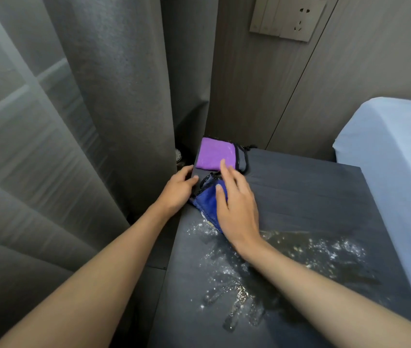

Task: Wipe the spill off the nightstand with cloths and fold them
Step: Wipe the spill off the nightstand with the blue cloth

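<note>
A dark grey nightstand carries a wet, glistening spill across its near half. At the far left corner lies a folded purple cloth with a grey, black-trimmed layer at its right side. Just in front of it is a crumpled blue cloth at the left edge of the top. My right hand lies flat on the blue cloth with its fingers straight, the fingertips reaching the purple cloth. My left hand is at the nightstand's left edge beside the blue cloth, fingers curled; what it holds is not clear.
Grey curtains hang close on the left. A wood-panel wall with a socket plate rises behind. A white-sheeted bed borders the right side. A small dark object sits in the gap by the curtain.
</note>
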Motion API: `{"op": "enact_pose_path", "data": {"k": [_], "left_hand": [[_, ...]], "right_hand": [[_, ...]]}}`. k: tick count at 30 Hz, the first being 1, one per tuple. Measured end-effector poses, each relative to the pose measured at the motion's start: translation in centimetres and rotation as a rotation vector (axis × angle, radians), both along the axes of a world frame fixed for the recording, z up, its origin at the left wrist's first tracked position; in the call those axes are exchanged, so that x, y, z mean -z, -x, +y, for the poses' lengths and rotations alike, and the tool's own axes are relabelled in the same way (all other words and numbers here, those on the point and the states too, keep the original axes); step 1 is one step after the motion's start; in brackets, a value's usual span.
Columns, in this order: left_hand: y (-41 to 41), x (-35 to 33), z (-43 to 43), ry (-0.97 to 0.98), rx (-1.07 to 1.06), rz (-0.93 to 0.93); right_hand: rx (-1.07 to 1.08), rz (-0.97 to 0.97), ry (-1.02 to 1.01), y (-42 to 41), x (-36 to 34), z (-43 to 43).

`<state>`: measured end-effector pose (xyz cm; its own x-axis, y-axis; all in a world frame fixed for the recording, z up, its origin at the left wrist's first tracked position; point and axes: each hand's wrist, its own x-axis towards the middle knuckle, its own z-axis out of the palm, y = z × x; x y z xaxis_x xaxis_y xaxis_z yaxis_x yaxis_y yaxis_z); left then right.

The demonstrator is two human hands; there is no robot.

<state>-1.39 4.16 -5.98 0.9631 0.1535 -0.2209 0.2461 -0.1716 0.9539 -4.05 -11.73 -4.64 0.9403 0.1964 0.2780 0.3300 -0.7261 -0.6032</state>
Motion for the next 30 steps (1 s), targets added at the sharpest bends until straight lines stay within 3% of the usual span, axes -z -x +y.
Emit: {"op": "enact_pose_path", "data": {"k": [2,5,11,16,21,24,27,30], "left_hand": [[0.0,-0.3,0.1,0.063,-0.013,0.022],[-0.3,-0.4,0.5,0.042,-0.019,0.068],[-0.6,-0.8,0.6,0.044,-0.031,0.13],[-1.1,-1.6,0.5,0.022,-0.025,0.163],[-0.2,-0.9,0.1,0.056,0.012,0.202],[0.2,-0.5,-1.0,-0.036,0.033,0.207],[-0.4,-0.2,-1.5,-0.185,0.027,0.192],[-0.9,0.0,-2.0,-0.336,0.02,0.22]], "right_hand": [[0.133,0.167,0.099,-0.5,0.0,1.1],[0.163,0.324,0.384,-1.4,0.4,2.9],[-0.065,0.13,0.619,-0.7,1.3,3.7],[-0.486,-0.003,0.724,-1.1,0.6,0.9],[-0.873,-0.095,0.795,-2.2,-0.7,-2.7],[-1.021,-0.087,0.853,-2.7,-1.5,-5.1],[-1.047,0.087,0.824,-3.0,-2.4,-6.4],[-0.797,0.18,0.513,-1.8,-2.6,-6.6]]}}
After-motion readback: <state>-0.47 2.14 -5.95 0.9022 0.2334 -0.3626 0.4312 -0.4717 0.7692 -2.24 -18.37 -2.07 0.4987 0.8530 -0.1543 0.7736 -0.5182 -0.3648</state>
